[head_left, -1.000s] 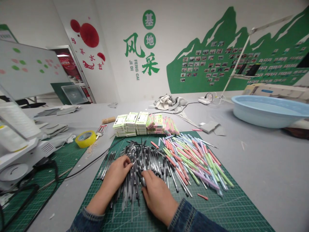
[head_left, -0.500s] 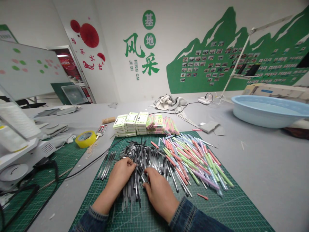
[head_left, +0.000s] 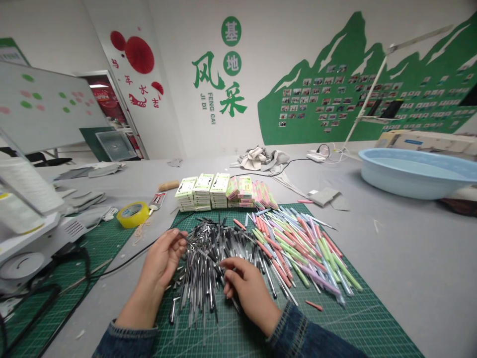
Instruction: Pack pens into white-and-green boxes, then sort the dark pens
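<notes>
A heap of black and clear pens (head_left: 208, 258) lies on the green cutting mat (head_left: 335, 323). My left hand (head_left: 160, 261) is lifted at the heap's left edge, fingers pinched on one clear pen that slants toward my right hand. My right hand (head_left: 244, 286) rests on the heap's right side, fingers curled on the other end of that pen. To the right lies a spread of pastel pink, green, blue and purple pens (head_left: 301, 243).
Stacks of small green and pink boxes (head_left: 219, 190) stand behind the pens. A yellow tape roll (head_left: 131, 214) and a white machine (head_left: 33, 233) with black cables are at the left. A pale blue basin (head_left: 413, 171) sits at the far right.
My left hand has lifted and moved left off the heap, drawing out a pen. My right hand has shifted slightly forward, fingers curling on the pen.
</notes>
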`<act>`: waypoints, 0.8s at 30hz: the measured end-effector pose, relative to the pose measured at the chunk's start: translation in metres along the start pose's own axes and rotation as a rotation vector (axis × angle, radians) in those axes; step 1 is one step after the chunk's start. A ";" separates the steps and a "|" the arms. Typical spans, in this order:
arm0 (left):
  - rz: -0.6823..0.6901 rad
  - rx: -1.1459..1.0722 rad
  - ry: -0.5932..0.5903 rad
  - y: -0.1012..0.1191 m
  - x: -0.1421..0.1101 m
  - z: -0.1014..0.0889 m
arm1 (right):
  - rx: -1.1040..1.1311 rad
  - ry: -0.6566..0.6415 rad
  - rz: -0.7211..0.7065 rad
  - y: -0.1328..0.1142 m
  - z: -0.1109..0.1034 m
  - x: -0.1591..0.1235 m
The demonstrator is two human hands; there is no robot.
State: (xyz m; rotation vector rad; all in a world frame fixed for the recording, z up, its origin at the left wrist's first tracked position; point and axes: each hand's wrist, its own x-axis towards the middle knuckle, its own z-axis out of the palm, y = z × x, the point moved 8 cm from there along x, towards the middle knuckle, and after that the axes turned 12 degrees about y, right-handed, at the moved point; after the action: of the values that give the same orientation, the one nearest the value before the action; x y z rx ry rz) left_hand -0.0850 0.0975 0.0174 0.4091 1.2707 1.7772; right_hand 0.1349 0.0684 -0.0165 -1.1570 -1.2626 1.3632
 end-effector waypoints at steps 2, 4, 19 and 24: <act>0.008 -0.057 0.052 0.003 0.004 -0.007 | 0.100 -0.005 0.014 0.000 0.002 0.001; 0.011 -0.076 0.074 0.003 0.006 -0.012 | 0.154 -0.017 0.020 -0.001 0.003 0.000; 0.166 0.015 0.060 0.019 0.007 -0.017 | 0.123 -0.036 0.007 -0.007 0.005 -0.003; 0.350 0.174 -0.102 0.035 -0.018 0.006 | 0.049 -0.056 -0.021 -0.006 0.007 -0.007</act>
State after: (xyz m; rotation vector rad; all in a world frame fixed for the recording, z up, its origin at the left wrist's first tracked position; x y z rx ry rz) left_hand -0.0872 0.0837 0.0542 0.8541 1.3467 1.9083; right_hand 0.1286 0.0607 -0.0104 -1.0759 -1.2710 1.4124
